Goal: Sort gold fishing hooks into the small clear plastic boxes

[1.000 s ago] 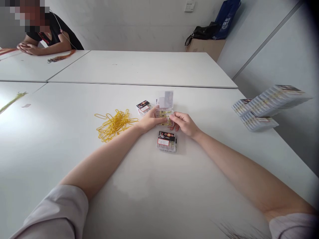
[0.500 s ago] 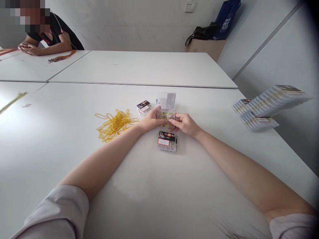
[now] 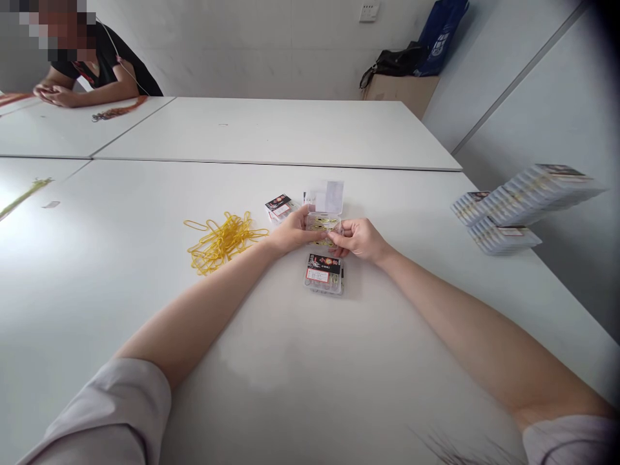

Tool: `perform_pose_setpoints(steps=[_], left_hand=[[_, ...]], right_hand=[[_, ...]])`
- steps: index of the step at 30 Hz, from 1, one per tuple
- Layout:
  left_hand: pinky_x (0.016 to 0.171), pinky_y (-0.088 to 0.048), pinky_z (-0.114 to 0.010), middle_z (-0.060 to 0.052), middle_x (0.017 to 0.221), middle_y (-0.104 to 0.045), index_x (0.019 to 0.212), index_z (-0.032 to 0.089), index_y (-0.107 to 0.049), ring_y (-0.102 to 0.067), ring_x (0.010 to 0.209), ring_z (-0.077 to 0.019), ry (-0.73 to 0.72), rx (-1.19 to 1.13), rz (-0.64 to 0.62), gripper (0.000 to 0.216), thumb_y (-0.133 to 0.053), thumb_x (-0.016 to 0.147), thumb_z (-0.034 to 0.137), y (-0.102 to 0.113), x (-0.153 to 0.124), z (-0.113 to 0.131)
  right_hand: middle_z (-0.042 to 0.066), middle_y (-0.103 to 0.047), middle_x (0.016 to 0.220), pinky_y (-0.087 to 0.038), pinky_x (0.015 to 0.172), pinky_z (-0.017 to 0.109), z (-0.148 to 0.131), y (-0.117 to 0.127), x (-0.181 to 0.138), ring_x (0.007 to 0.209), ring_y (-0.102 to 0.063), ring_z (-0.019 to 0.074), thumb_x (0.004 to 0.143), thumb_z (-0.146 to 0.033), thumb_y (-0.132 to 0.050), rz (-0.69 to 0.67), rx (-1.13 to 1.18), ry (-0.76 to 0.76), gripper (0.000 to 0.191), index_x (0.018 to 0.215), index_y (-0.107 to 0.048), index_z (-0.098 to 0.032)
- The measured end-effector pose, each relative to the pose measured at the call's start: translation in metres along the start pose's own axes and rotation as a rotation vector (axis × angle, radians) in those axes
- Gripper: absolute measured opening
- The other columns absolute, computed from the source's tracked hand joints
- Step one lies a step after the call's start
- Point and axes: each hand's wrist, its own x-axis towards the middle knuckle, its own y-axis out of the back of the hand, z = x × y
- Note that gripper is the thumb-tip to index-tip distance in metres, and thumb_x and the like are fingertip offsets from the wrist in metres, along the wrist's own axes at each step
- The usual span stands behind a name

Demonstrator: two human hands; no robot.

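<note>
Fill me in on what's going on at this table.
A person holds an open, hinged clear plastic box in the left hand, with the right hand at its right side. Its lid is raised; the yellowish pieces inside are too small to identify. Closed, labelled boxes lie just nearer the person, and a pile of yellow loops lies left of the hands.
</note>
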Motion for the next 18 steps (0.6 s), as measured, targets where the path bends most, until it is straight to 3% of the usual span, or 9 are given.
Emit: perform_pose_setpoints(steps=[9, 18], left_hand=[[0.088, -0.054, -0.036, -0.006, 0.095, -0.074, 0.114, 0.015, -0.056, -0.071, 0.091, -0.0210, 0.023, 0.007, -0.008, 0.064, -0.091, 0.061, 0.025, 0.0029, 0.0002, -0.0015], [0.093, -0.052, -0.036, -0.010, 0.107, -0.076, 0.113, 0.015, -0.061, -0.072, 0.099, -0.0233, -0.009, -0.081, 0.010, 0.055, -0.089, 0.066, 0.026, 0.0004, -0.0032, 0.0055]], right_hand=[[0.004, -0.073, 0.068, -0.064, 0.056, 0.025, -0.0005, -0.0059, -0.0041, 0.062, -0.074, 0.0191, 0.057, -0.047, -0.093, 0.064, 0.017, 0.022, 0.042, 0.071, -0.070, -0.016], [0.003, -0.071, 0.071, -0.053, 0.046, 0.020, -0.0005, -0.0078, -0.0056, 0.060, -0.071, 0.0150, 0.076, -0.051, -0.080, 0.096, -0.106, 0.112, 0.038, 0.084, -0.064, -0.017]])
